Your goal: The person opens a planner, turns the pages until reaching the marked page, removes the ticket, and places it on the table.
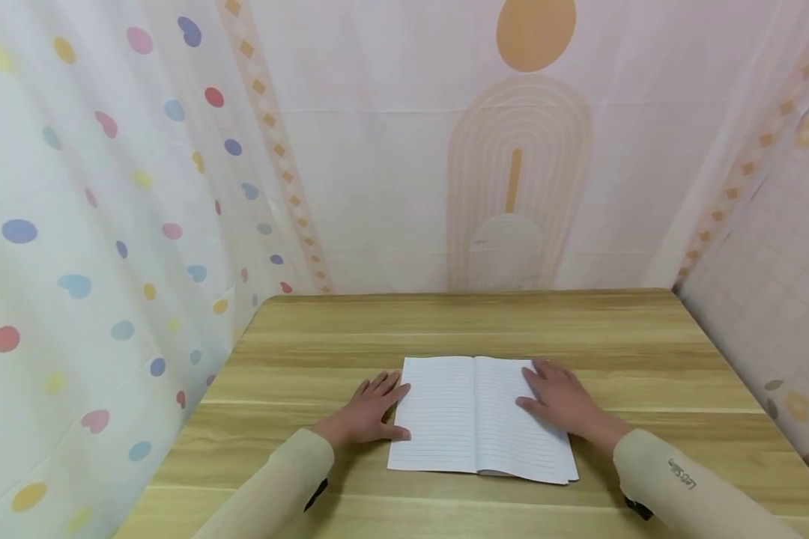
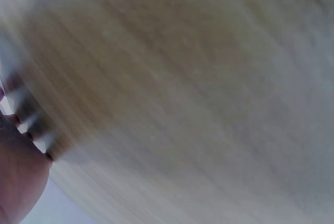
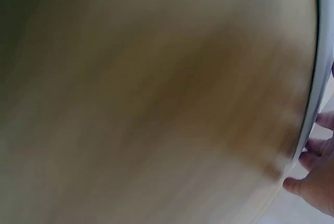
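An open notebook [image 1: 438, 412] with blank lined pages lies flat on the wooden table, its fold running away from me. At its left edge rests my left hand [image 1: 371, 413], spread out, thumb and forefinger touching the page margin and the other fingers beside it. My right hand [image 1: 562, 400] lies over the right page's outer edge with its fingers extended. The lower right corner shows more than one sheet, slightly offset. In the left wrist view, part of the left hand [image 2: 21, 172] shows at the border; the right wrist view catches the right hand's fingers [image 3: 312, 158].
Wood-grain table [image 1: 350, 329] surrounds the notebook on all sides. Behind it hangs a pale curtain [image 1: 377, 187] with an arch print, and a dotted curtain [image 1: 108, 299] hangs at the left. Another patterned curtain [image 1: 762, 292] borders the right side.
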Available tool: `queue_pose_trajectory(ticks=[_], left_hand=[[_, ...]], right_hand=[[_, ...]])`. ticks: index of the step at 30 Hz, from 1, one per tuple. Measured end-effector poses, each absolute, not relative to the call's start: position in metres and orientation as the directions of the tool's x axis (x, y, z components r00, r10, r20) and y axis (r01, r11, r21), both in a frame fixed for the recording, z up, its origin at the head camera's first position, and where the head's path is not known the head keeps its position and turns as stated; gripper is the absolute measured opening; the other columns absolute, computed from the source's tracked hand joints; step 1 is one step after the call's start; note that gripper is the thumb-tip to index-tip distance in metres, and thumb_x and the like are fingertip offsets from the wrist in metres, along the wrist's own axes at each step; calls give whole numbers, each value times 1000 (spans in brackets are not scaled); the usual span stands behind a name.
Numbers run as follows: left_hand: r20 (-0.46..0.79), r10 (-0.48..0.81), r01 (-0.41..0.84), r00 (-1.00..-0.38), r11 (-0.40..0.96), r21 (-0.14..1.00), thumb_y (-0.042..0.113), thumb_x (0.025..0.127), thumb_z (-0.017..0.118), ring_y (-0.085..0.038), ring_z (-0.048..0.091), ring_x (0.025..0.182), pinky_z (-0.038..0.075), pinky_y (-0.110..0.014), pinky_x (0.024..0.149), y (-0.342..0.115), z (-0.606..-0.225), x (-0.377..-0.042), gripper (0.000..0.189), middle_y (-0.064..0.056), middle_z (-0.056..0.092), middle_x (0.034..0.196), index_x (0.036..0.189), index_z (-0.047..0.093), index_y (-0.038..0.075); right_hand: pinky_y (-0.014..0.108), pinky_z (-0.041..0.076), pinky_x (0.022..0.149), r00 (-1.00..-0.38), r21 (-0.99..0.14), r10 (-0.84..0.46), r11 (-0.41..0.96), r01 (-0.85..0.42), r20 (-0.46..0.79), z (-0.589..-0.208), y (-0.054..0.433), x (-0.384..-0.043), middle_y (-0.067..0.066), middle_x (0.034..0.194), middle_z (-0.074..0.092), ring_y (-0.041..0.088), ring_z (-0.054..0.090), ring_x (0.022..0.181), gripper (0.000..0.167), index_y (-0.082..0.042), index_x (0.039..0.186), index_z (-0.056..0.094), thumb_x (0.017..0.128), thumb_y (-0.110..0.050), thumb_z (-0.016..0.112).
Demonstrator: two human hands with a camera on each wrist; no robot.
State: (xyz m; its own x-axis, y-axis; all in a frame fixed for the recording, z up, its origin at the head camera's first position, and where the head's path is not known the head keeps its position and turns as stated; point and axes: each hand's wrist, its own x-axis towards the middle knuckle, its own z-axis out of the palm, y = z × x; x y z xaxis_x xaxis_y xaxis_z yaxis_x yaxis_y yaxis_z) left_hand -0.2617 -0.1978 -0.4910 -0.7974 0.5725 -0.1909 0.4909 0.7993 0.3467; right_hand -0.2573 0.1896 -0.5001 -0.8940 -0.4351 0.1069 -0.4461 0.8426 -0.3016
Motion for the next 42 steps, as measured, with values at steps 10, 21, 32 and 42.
queue_pose_trajectory(ticks=[10, 21, 32, 42], left_hand=[[-191, 567, 483, -801, 802, 352, 60, 89, 64, -39, 6, 150, 7, -61, 116, -200, -495, -263, 90, -16, 13, 164, 157, 29, 12], [-196, 564, 477, -802, 803, 357, 59, 89, 64, -38, 6, 150, 7, -61, 116, -200, -493, -261, 91, -16, 13, 164, 157, 28, 12], [-203, 567, 473, -798, 799, 371, 59, 90, 64, -39, 5, 150, 5, -61, 116, -199, -491, -260, 91, -16, 11, 164, 158, 27, 12], [-194, 566, 475, -801, 799, 369, 58, 90, 65, -39, 5, 150, 6, -61, 116, -199, -493, -262, 90, -16, 12, 164, 158, 28, 11]], right_hand=[[69, 28, 104, -936, -294, -348, 890, -349, 59, -502, 210, -263, 39, 145, 35, 55, 33, 135, 82, 10, 144, 42, 95, -54, 58], [70, 27, 104, -940, -297, -339, 894, -335, 41, -496, 206, -259, 40, 146, 34, 55, 32, 134, 77, 8, 144, 44, 96, -50, 58], [71, 28, 102, -945, -292, -326, 901, -320, 32, -494, 206, -257, 39, 146, 34, 55, 33, 135, 78, 8, 145, 43, 96, -51, 59], [72, 30, 100, -934, -286, -349, 890, -354, 72, -495, 207, -256, 37, 145, 37, 54, 36, 133, 67, 1, 143, 50, 97, -47, 59]])
